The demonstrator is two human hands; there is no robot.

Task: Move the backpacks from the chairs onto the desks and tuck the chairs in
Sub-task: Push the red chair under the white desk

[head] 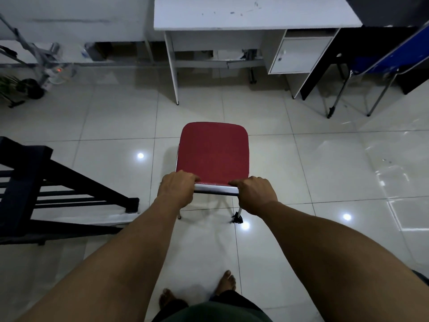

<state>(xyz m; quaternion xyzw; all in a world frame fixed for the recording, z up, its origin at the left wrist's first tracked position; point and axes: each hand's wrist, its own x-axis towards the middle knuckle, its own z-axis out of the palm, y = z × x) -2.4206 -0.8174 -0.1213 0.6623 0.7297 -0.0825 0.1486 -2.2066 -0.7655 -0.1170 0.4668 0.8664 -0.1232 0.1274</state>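
Hands: left hand [177, 190] and right hand [255, 194] grip the red chair [212, 152] by its backrest.
Ahead: white desk [253, 13], bare tiles between.
Sides: black rack [34, 182] left, blue chair [380, 61] right.

Head view, looking steeply down, forward

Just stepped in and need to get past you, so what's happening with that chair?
A person stands behind a red chair and grips the metal bar of its backrest with both hands, the left hand and right hand at either end. The seat is bare, with no backpack on it. The chair stands out on the tiled floor, facing the white desk and not yet tucked under it. A blue chair stands at the desk to the right.
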